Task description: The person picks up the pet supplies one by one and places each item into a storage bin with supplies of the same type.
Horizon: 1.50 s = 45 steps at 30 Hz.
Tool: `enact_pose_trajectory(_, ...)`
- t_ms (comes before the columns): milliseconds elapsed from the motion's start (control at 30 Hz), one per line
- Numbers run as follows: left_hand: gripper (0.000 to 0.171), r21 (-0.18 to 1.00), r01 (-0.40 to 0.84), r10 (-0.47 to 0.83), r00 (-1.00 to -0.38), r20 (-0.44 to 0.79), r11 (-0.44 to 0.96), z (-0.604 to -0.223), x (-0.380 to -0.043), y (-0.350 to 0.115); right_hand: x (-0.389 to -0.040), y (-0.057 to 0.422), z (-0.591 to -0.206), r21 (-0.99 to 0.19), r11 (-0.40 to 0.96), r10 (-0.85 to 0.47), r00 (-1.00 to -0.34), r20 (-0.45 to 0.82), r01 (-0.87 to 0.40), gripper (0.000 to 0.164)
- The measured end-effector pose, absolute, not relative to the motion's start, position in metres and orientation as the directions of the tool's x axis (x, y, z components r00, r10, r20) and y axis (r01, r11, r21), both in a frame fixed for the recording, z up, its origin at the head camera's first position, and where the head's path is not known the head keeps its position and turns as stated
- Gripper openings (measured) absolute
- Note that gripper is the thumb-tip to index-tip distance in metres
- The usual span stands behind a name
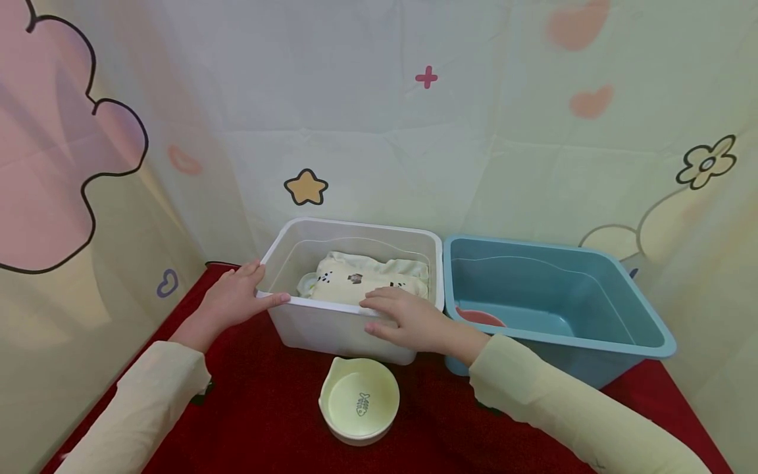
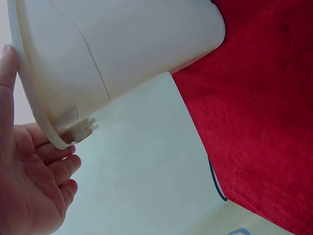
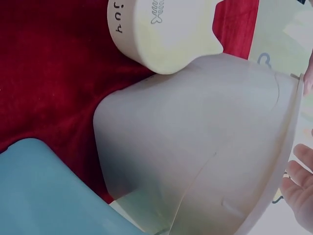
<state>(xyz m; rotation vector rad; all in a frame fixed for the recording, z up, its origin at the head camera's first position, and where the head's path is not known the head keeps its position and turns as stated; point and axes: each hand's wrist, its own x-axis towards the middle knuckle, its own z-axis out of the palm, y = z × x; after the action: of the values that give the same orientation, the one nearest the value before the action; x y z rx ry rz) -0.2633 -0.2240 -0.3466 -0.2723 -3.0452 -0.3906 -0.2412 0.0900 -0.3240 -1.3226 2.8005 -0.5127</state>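
Note:
My left hand (image 1: 233,299) grips the front left corner of a white plastic bin (image 1: 343,329), with the thumb along the front rim. In the left wrist view, its fingers (image 2: 63,169) curl below the rim. My right hand (image 1: 408,319) hovers over the front rim with relaxed fingers; in the right wrist view its fingers (image 3: 299,178) appear beside the rim, and whether they touch it I cannot tell. Inside the bin lies a cream cloth item (image 1: 370,276) with small printed figures, partly hidden by the right hand and the front wall.
To the right stands a blue bin (image 1: 556,339) with a pink item (image 1: 481,318) inside, mostly hidden by its front wall. A pale yellow bowl (image 1: 349,398) with a spout and fish drawing sits in front on the red cloth (image 1: 260,408). A printed curtain (image 1: 367,151) hangs behind.

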Motion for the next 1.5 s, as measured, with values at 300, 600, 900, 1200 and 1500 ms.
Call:
enact_pose_trajectory(300,0.096,0.245,0.18,0.167,-0.983,0.073,0.953,-0.347,-0.263,-0.225,-0.234,0.091,-0.325,-0.283,0.582,-0.761,-0.633,0.138,-0.762,0.044)
enact_pose_trajectory(600,0.095,0.251,0.183,0.168,-0.983,0.08,0.95,-0.346,-0.263,-0.224,-0.229,0.091,-0.329,-0.247,0.525,-0.794,-0.573,0.203,-0.814,0.041)
enact_pose_trajectory(900,0.095,0.26,0.177,0.163,-0.984,0.075,0.949,-0.345,-0.261,-0.223,-0.225,0.092,-0.336,-0.215,0.504,-0.797,-0.546,0.257,-0.837,0.039)
enact_pose_trajectory(1200,0.097,0.261,0.173,0.162,-0.985,0.063,0.95,-0.344,-0.262,-0.223,-0.222,0.093,-0.335,-0.201,0.494,-0.801,-0.533,0.274,-0.846,0.039)
enact_pose_trajectory(1500,0.099,0.268,0.168,0.158,-0.986,0.058,0.949,-0.346,-0.263,-0.224,-0.215,0.096,-0.338,-0.194,0.463,-0.798,-0.502,0.334,-0.865,0.035)
